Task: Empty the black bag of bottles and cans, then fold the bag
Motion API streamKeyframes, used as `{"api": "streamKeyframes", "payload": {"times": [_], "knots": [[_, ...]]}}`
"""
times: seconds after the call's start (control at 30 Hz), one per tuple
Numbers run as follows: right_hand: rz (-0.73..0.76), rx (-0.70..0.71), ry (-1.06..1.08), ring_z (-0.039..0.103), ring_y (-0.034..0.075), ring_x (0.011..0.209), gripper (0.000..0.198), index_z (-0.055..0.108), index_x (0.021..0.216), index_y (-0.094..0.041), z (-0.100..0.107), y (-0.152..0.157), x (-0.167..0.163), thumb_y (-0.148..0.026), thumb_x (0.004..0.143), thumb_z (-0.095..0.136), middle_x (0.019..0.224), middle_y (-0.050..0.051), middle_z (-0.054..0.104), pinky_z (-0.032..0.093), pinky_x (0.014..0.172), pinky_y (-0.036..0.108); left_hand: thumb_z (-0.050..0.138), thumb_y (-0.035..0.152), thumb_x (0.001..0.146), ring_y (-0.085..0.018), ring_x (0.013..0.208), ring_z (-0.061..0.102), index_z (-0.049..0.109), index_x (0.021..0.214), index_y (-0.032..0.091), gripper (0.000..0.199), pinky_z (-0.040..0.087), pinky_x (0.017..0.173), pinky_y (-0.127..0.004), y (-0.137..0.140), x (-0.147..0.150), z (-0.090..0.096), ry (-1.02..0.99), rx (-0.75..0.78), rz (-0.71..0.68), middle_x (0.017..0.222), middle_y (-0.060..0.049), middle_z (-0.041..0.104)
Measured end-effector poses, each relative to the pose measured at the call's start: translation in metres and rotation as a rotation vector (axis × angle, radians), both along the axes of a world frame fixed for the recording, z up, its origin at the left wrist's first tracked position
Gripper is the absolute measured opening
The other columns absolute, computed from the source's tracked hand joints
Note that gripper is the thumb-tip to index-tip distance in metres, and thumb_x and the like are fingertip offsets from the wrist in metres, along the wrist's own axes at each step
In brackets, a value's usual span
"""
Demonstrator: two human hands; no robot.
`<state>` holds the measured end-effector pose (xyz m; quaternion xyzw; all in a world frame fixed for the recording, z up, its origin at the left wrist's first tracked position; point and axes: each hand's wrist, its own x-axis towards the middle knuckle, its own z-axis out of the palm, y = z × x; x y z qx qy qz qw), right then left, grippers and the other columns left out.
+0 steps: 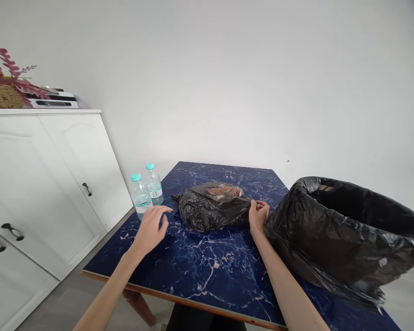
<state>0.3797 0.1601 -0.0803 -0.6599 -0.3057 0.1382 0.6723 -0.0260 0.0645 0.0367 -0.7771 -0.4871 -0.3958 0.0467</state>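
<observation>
A small black plastic bag (pixel 207 209) with something red and colourful showing inside lies on a dark blue marble-patterned table (pixel 207 271). My right hand (pixel 258 216) touches the bag's right end, fingers curled on its edge. My left hand (pixel 151 229) hovers open just left of the bag, fingers spread, close to two clear water bottles (pixel 145 192) with teal caps. A large bin lined with a black bag (pixel 345 230) lies tilted on the table's right side, its mouth open upward.
A white cabinet (pixel 44 184) with dark handles stands at the left, carrying a wicker basket with red plants (pixel 5 87) and a flat white device (pixel 53 99). A plain white wall is behind the table.
</observation>
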Motion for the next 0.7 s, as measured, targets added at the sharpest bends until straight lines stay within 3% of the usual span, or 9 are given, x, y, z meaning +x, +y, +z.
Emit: {"api": "streamKeyframes", "payload": {"times": [0.07,0.2,0.3,0.37,0.43,0.57,0.63,0.7], "knots": [[0.023,0.006,-0.044,0.07,0.024,0.108,0.041,0.064,0.135,-0.018,0.004,-0.004,-0.004,-0.044,0.104,0.069,0.131,0.01,0.068,0.06,0.094,0.046,0.05,0.037,0.103,-0.032,0.125,0.066,0.068,0.124,0.024,0.03,0.047,0.113,-0.049,0.007,0.018,-0.001,0.041,-0.105,-0.056,0.124,-0.011,0.074],[0.163,-0.019,-0.18,0.07,0.024,0.109,0.036,0.07,0.122,-0.018,0.01,-0.014,-0.013,-0.046,0.101,0.073,0.122,0.008,0.071,0.058,0.099,0.048,0.058,0.06,0.099,-0.04,0.114,0.069,0.067,0.126,0.016,0.053,0.05,0.103,-0.055,0.037,0.05,-0.002,-0.014,-0.271,0.013,0.112,-0.017,0.077],[0.274,-0.045,-0.261,0.071,0.022,0.1,0.031,0.073,0.107,-0.017,0.011,-0.019,-0.018,-0.047,0.101,0.074,0.107,0.005,0.074,0.058,0.095,0.045,0.065,0.066,0.092,-0.034,0.084,0.075,0.074,0.105,0.018,0.051,0.056,0.083,-0.045,0.055,0.067,0.003,-0.062,-0.42,-0.018,0.084,-0.011,0.077],[0.3,-0.058,-0.277,0.072,0.02,0.094,0.03,0.072,0.104,-0.017,0.012,-0.02,-0.019,-0.047,0.102,0.072,0.101,0.004,0.074,0.059,0.092,0.043,0.068,0.065,0.089,-0.029,0.073,0.074,0.075,0.092,0.021,0.045,0.056,0.072,-0.038,0.06,0.076,0.008,-0.099,-0.494,-0.083,0.077,-0.008,0.076],[0.291,-0.072,-0.268,0.072,0.019,0.09,0.031,0.072,0.105,-0.017,0.011,-0.019,-0.017,-0.048,0.104,0.069,0.099,0.003,0.074,0.06,0.088,0.041,0.066,0.066,0.09,-0.026,0.076,0.075,0.075,0.091,0.022,0.044,0.057,0.071,-0.034,0.06,0.083,0.014,-0.158,-0.518,-0.14,0.083,-0.008,0.079],[0.232,-0.103,-0.222,0.072,0.019,0.091,0.032,0.072,0.11,-0.016,0.01,-0.015,-0.011,-0.048,0.106,0.067,0.103,0.004,0.074,0.061,0.087,0.04,0.045,0.07,0.102,-0.024,0.098,0.075,0.069,0.116,0.022,0.056,0.058,0.084,-0.031,0.058,0.084,0.021,-0.317,-0.448,-0.127,0.108,-0.009,0.079],[0.205,-0.113,-0.197,0.072,0.02,0.092,0.032,0.071,0.112,-0.016,0.01,-0.013,-0.008,-0.047,0.106,0.067,0.106,0.005,0.074,0.061,0.088,0.041,0.031,0.067,0.106,-0.025,0.101,0.075,0.065,0.122,0.02,0.06,0.059,0.086,-0.035,0.058,0.075,0.021,-0.368,-0.405,-0.051,0.11,-0.012,0.077],[0.189,-0.117,-0.177,0.073,0.02,0.094,0.031,0.072,0.113,-0.016,0.009,-0.011,-0.008,-0.046,0.106,0.068,0.107,0.005,0.074,0.061,0.089,0.041,0.033,0.063,0.105,-0.029,0.095,0.075,0.067,0.115,0.019,0.056,0.059,0.085,-0.04,0.057,0.064,0.02,-0.36,-0.394,0.016,0.101,-0.013,0.077]]}}
